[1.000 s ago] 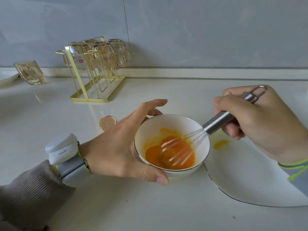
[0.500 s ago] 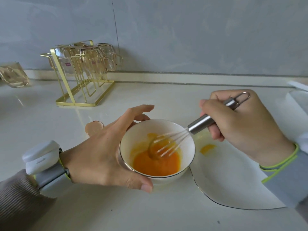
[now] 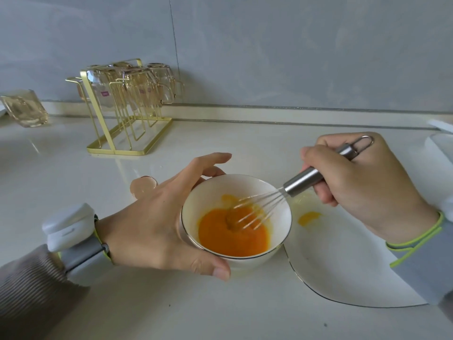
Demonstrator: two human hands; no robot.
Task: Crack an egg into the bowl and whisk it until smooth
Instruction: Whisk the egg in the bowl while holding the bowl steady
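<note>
One small white ceramic bowl with a thin dark rim (image 3: 282, 212) sits on the pale glossy countertop (image 3: 220, 312), well in from the back edge, with open counter toward the front edge and to the left. Its right side is just beside the rim of one large white plate (image 3: 348, 273), which spreads toward the right edge and carries a yellow smear of spilt yolk (image 3: 308, 217).

The left hand (image 3: 159, 222) cups the bowl's left wall, thumb along the near side, fingers round the far side. The right hand (image 3: 362, 182) is clenched around the steel handle of one wire whisk (image 3: 304, 180), slanting down with its wires dipped in the orange beaten egg (image 3: 232, 236) pooled in the bowl.

Compared with half a second ago, the whisk head sits lower and more central in the egg, and the pool looks more even; a second ago distinct yolk showed under the wires.

One brownish eggshell piece (image 3: 143, 186) lies behind the left hand. At the back left stands one gold wire rack (image 3: 127, 138) of upturned glass cups, with one loose amber glass (image 3: 24, 109) at the far left edge.
</note>
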